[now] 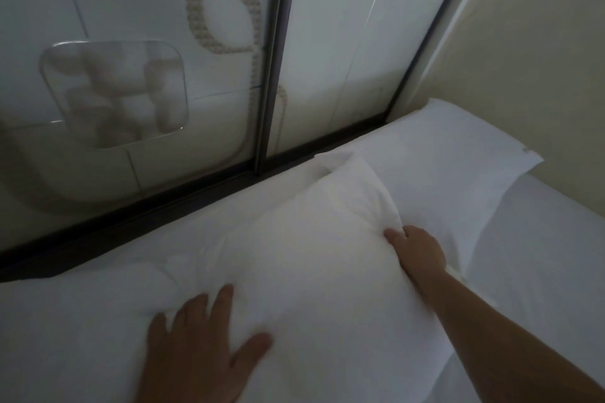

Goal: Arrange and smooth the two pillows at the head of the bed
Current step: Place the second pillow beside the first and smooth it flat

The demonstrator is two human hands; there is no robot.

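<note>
Two pillows: near pillow points toward far pillow; right hand apparently clenched on edge, left hand splayed flat.

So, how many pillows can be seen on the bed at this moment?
2. The near pillow lies in the middle, with the left hand flat on it and the right hand gripping its right edge. The far pillow lies beyond it, in the corner by the wall. None seems hidden.

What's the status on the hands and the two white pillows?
Left hand flat, open on near white pillow. Right hand pinching its far edge. Far white pillow flat by beige wall. Nothing in the way.
</note>
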